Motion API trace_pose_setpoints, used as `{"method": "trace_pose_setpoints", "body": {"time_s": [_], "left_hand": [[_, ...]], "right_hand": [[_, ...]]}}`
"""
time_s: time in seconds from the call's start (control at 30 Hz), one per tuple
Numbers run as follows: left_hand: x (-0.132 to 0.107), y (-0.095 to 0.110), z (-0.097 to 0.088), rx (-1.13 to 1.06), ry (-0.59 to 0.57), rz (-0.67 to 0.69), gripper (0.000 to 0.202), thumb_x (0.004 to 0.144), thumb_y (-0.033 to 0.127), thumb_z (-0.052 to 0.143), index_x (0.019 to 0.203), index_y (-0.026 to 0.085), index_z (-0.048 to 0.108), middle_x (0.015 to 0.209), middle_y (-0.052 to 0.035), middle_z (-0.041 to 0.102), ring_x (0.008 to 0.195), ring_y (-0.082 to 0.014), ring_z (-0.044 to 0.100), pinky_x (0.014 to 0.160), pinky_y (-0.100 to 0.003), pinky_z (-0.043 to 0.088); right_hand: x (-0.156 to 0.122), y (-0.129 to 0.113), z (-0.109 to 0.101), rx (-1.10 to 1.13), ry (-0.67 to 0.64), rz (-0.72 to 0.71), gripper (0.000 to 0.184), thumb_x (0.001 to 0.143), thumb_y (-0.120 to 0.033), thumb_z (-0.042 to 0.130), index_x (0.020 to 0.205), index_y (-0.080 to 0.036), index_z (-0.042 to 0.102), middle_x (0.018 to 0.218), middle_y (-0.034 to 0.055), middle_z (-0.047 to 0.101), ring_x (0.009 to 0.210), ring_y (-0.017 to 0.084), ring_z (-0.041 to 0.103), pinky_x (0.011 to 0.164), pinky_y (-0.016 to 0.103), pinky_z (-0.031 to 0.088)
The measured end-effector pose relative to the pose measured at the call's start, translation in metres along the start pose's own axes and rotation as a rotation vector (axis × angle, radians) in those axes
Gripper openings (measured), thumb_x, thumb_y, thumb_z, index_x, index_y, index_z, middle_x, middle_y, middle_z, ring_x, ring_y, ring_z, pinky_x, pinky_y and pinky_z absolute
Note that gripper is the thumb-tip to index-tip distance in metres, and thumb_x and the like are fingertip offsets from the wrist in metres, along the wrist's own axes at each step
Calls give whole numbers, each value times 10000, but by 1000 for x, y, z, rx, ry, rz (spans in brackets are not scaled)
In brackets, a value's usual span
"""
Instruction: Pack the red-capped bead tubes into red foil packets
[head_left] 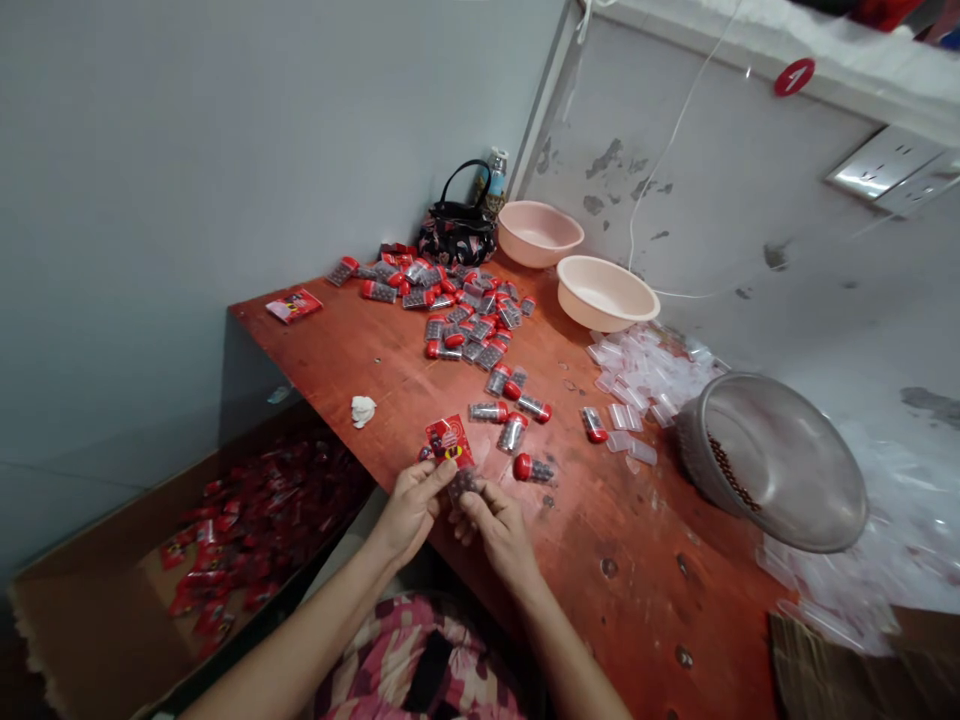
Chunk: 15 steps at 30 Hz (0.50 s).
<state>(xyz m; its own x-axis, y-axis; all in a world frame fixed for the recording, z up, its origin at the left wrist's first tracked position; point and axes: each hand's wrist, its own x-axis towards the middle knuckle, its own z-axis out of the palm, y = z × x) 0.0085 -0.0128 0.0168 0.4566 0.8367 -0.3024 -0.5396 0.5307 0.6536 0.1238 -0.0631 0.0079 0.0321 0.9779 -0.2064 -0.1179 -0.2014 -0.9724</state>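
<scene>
Against grey wall (150,200), red tabletop (637,560), left grip (409,510) clamped on card (450,442), right grip (499,530) on clear tube (463,485)

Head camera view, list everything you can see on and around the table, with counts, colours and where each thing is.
Table: one, reddish brown, against the walls.
Filled tubes: many, clear with red caps, dark contents, scattered on the table.
Empty tubes: many, clear, heaped at the table's right.
Basins: two, pale pink, far right of the table.
Handbag: one, black patterned, far corner.
Grey basin: one, tilted, right, dark pellets inside.
Cardboard box: one, brown, floor left, red packets inside.
Red printed card: one, held above the table.
Left hand: pinching the card.
Right hand: pinching one filled tube.
</scene>
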Motion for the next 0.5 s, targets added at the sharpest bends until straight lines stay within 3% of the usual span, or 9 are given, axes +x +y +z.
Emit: {"method": "trace_pose_setpoints", "body": {"time_s": [0.13,0.3,0.4,0.5], "left_hand": [[0,1,-4,-75,119,65,165,691,265,644,718,104,630,622,-32,625,522,-107,543,557,-252,446],[-11,-12,-1,-60,67,-8,148,702,231,636,722,85,640,611,-32,615,506,-95,523,482,-221,425],[-23,-13,-2,-82,91,2,120,688,198,652,697,79,643,622,-36,626,554,-96,549,558,-222,451],[-40,-3,-16,-144,197,84,164,696,261,646,746,105,646,785,-83,679,730,-169,618,689,-288,485]], "right_hand": [[-4,0,0,128,23,-14,241,784,-332,562,972,-188,518,697,-2,622,586,117,588,572,240,478],[-2,2,7,248,91,-16,166,743,-281,619,821,-177,515,610,-18,626,517,109,590,544,231,477],[2,2,13,252,107,10,179,723,-278,638,777,-177,501,540,-34,606,449,106,568,487,216,452],[4,0,18,229,68,44,198,709,-272,649,801,-173,505,558,-27,611,457,106,562,464,206,434]]}}
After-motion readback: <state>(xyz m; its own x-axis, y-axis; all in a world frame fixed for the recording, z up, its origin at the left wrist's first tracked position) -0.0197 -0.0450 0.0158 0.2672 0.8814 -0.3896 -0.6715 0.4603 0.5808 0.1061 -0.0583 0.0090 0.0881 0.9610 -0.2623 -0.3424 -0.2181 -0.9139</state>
